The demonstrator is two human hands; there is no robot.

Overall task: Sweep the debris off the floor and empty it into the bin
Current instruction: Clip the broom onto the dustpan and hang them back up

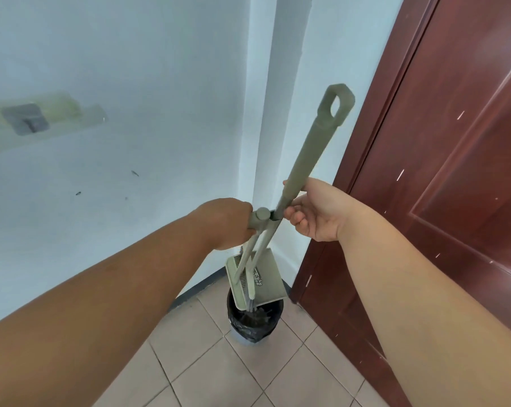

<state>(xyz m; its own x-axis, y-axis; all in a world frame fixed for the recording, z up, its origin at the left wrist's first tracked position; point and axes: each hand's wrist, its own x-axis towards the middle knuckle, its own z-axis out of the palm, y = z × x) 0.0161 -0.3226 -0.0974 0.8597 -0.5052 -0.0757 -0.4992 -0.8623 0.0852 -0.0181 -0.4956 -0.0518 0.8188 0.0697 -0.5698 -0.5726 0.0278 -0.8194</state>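
The dustpan [257, 279] hangs tilted over the mouth of the bin [254, 318], its lower edge dipping just inside the bin's rim. The bin is lined with a black bag [248, 320] and stands on the tiled floor [219, 371] in the corner, with the white wall [116, 83] behind it and the dark red door [439, 171] just beside it. A comb-like row of teeth shows along the dustpan's upper edge, and a printed label sits on its flat face. Pale broom bristles [252, 304] poke out beneath the pan, directly above the bin's opening.

The left hand [228, 223] is closed in a full fist around the short grey-green dustpan handle [257, 217] well above the bin, fingers wrapped under it and knuckles up. From that handle two thin rods run down to the pan.

The right hand [316, 212] holds the broom handle [304, 160], a long grey-green pole that rises from the bin toward the door and ends in a hanging loop. The grip is loose: the thumb lies along the upper side of the pole and the fingers curl under it, touching it rather than squeezing, with the palm open toward the camera. Both hands sit close together, almost touching at the point where the two handles cross above the bin.

No debris can be made out inside the bag.
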